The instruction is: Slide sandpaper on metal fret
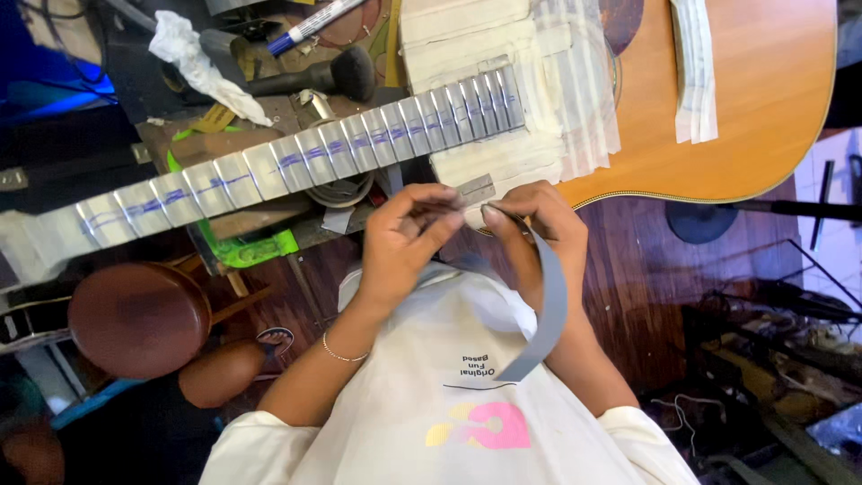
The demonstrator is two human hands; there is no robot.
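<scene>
Cluttered table behind, we pinch a grey strip (pixel 548 296) in both hands, left hand (pixel 409 238) and right hand (pixel 530 229), beside the guitar (pixel 754 99), whose neck (pixel 296 162) is already taped and marked blue.

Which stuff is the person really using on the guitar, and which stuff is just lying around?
In use:
left hand
right hand
grey strip
acoustic guitar
taped fretboard

Lying about:
blue marker pen
black brush
crumpled white cloth
round wooden stool
</scene>
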